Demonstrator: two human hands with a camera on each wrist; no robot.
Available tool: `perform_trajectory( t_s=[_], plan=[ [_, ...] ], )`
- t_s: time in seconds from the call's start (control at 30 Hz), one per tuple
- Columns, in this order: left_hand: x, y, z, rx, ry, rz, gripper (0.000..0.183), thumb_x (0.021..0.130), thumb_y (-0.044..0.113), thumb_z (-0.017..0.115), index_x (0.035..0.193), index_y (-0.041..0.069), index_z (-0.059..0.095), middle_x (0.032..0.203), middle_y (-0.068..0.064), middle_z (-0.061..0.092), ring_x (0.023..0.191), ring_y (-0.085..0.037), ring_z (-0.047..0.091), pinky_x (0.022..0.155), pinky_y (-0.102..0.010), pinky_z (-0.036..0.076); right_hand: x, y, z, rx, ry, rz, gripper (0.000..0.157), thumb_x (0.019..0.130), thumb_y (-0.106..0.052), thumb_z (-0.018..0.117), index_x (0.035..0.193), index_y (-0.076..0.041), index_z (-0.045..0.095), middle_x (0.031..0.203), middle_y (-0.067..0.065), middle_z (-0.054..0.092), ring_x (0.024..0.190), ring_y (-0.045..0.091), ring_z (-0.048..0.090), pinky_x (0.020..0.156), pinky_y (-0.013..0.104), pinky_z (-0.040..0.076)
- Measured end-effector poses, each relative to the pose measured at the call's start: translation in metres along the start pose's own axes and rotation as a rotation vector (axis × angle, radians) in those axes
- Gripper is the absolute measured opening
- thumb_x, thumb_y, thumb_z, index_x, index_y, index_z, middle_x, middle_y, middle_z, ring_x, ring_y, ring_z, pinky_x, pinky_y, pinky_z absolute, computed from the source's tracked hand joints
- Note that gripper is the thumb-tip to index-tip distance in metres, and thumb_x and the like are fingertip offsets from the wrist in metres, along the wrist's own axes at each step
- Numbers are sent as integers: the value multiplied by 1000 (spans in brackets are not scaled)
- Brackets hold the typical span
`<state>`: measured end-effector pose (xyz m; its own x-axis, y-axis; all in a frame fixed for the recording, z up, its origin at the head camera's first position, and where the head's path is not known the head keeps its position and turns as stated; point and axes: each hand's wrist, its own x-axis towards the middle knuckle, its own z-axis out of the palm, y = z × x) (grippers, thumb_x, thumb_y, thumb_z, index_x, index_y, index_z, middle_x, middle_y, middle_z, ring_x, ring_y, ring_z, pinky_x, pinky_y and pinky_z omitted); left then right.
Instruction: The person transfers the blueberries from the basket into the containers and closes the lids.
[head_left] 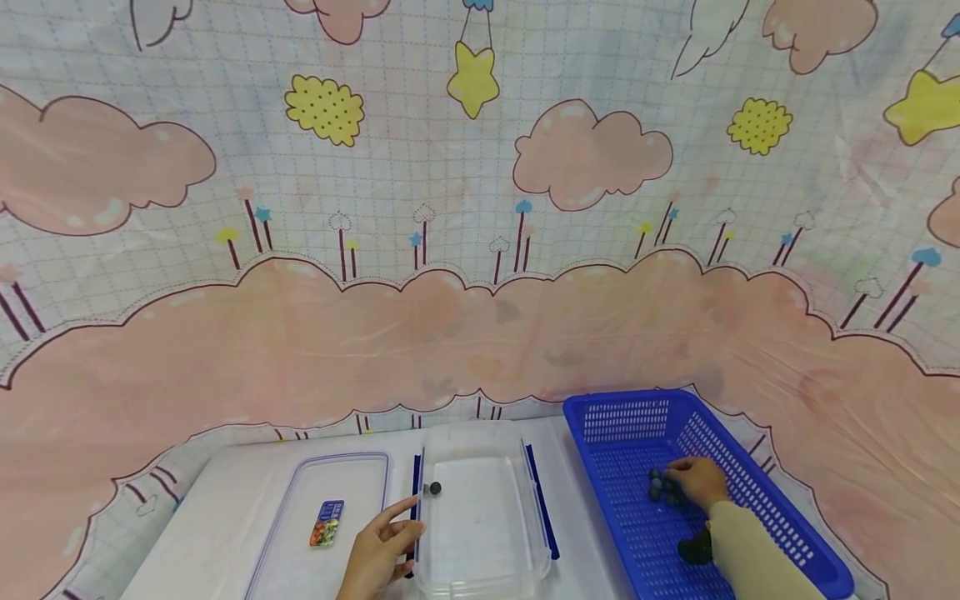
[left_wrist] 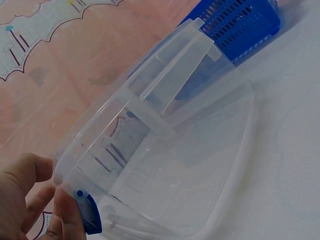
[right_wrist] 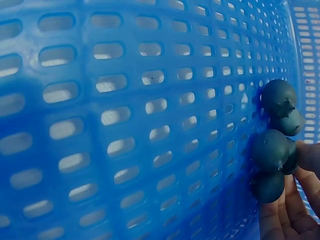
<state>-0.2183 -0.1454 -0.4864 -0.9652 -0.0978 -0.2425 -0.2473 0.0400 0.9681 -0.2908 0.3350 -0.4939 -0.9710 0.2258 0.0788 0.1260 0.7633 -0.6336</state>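
The lower-right basket [head_left: 621, 477] holds berries [head_left: 656, 486], the right hand [head_left: 701, 482] pinching one; the left hand [head_left: 381, 546] pinches the lower-centre box [head_left: 480, 521] holding one berry [head_left: 436, 488].

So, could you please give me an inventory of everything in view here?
clear container: 1, transparent, middle of the table
side clips: 2, blue, along the container's left and right sides
lone round fruit: 1, dark, in the container by its left wall
lid: 1, clear with bluish rim, left of the container
label: 1, multicoloured, on the lid
basket: 1, blue, right of the container
round fruits: at least 5, dark blue-green, in the basket
unidentified item: 1, dark green, in the basket
table: 1, white, underneath
backdrop: 1, mostly pink and white, behind
sleeve: 1, pale yellow, right arm
left hand: 1, bare, gripping the container's left side
right hand: 1, bare, pinching fruit
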Motion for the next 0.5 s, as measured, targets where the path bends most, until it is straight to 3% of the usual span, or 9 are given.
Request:
perform_trajectory(
  t_s=[0.5],
  plan=[
    [3, -1, 0, -6, -2, 9, 53, 89, 15, 71, 138, 3, 53, 84, 6, 65, 73, -14, 54, 56, -27, 54, 0, -1, -2, 9, -2, -2, 28, 88, -11, 62, 101, 14, 69, 101, 30, 68, 97, 48, 60, 83, 56, 49]
  ],
)
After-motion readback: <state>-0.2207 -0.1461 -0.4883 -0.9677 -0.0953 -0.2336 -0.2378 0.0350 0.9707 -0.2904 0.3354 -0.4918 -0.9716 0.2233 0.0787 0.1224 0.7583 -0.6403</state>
